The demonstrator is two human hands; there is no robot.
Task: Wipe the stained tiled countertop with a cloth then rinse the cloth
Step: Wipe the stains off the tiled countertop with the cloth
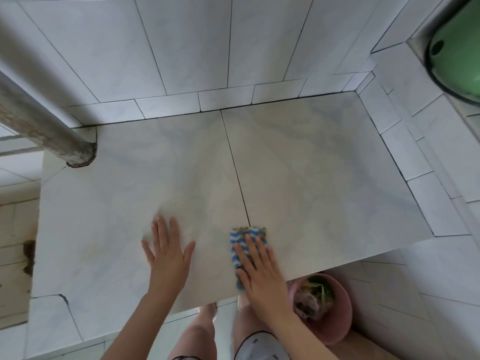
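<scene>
The tiled countertop (311, 162) is pale grey-white with a dark grout line down its middle and a faint yellowish tinge near the centre. A blue, white and tan patterned cloth (246, 236) lies flat near the front edge, just right of the grout line. My right hand (259, 274) presses flat on top of the cloth, fingers spread. My left hand (167, 255) rests palm down on the bare tile to the left of the cloth, fingers apart, holding nothing.
A weathered grey pipe (52, 131) meets the counter at its back left corner. A green basin (459, 48) sits at the upper right. Below the front edge stands a pink bucket (335, 323) with scraps in it. Tiled walls border the back and right.
</scene>
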